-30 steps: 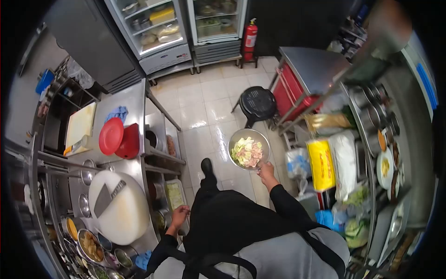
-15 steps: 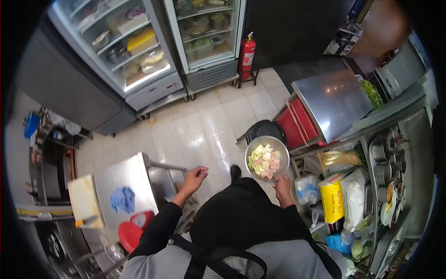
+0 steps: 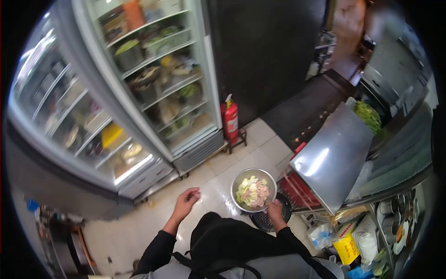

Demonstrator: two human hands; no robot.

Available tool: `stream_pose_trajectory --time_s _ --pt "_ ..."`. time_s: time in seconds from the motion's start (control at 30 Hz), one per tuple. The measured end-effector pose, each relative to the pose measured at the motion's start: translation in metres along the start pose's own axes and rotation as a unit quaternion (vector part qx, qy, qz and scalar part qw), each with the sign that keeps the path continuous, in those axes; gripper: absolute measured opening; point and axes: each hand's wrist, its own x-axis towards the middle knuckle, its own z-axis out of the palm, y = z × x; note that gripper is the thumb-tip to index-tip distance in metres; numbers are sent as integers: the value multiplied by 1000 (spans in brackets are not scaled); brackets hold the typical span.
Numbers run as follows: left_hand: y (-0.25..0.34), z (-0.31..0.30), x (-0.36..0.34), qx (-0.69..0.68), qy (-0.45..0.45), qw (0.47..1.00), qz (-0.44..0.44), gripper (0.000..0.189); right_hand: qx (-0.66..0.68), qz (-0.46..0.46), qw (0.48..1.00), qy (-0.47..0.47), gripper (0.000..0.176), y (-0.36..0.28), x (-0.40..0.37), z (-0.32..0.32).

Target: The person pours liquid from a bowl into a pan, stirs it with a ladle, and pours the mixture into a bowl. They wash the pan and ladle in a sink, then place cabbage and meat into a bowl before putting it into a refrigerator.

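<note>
A round metal bowl point(image 3: 236, 201) is in my right hand point(image 3: 275, 213), which grips its rim at the lower right. Inside lie pale green chopped cabbage point(image 3: 247, 187) and pinkish pieces that look like raw meat point(image 3: 258, 195). My left hand point(image 3: 186, 200) hangs over the floor to the left of the bowl, apart from it. Its fingers are loosely bent with nothing in them. Beneath the bowl and my right hand, a black perforated stool seat point(image 3: 263, 220) partly shows.
Two glass-door fridges point(image 3: 211, 69) stand ahead and left, stocked with food. A red fire extinguisher point(image 3: 231, 122) sits beside them. To the right is a steel-topped table point(image 3: 332, 156) with leafy greens point(image 3: 367, 116) behind it. Shelves at lower right hold bags point(image 3: 346, 249) and metal pots point(image 3: 386, 208).
I have moved forward, nearer the fridges and the steel-topped table. The bowl stays in my right hand. The table with the blue cloth on the left has passed out of view.
</note>
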Motion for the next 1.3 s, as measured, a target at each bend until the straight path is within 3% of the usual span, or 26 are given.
stream_pose_trajectory --time_s 0.23,0.33,0.43,0.53,0.63,0.7,0.77,0.83,0.9,1.0,1.1,1.17,1.23,1.27,1.3 --pt "24 -64 251 -83 99 991 27 29 3 -8 998 70 14 -70 137 97" --pt "84 -88 308 -108 101 987 54 30 4 24 993 112 13 -119 143 128" --pt "139 -100 390 -78 63 981 165 31 41 18 993 113 13 -153 184 146" --pt "190 -97 486 -56 85 962 253 31 33 -15 989 147 10 -220 194 177" --pt "267 -75 560 49 154 896 415 37 93 2 987 127 11 -225 252 184" --pt "308 -57 600 88 193 865 454 44 102 -1 988 115 12 -236 287 182" --pt "341 -36 626 148 246 818 498 49 73 3 993 94 12 -249 327 180" --pt "356 -15 647 129 277 805 508 51 60 -9 996 67 12 -263 371 172" --pt "355 -4 664 61 329 824 456 43 48 -13 998 41 12 -273 419 163" --pt "343 -19 700 85 421 817 385 21 -10 -26 999 -33 13 -308 491 154" --pt "389 26 684 81 497 808 305 20 -54 -1 993 -103 18 -340 554 123" --pt "380 17 687 78 533 795 279 21 -99 -58 981 -155 23 -341 615 113" --pt "376 31 678 65 560 759 326 23 -167 -42 964 -205 21 -384 640 109" --pt "377 35 662 72 591 740 315 25 -161 -133 945 -251 20 -370 667 108" --pt "368 33 639 80 624 717 300 29 -208 -20 952 -222 18 -407 663 114"
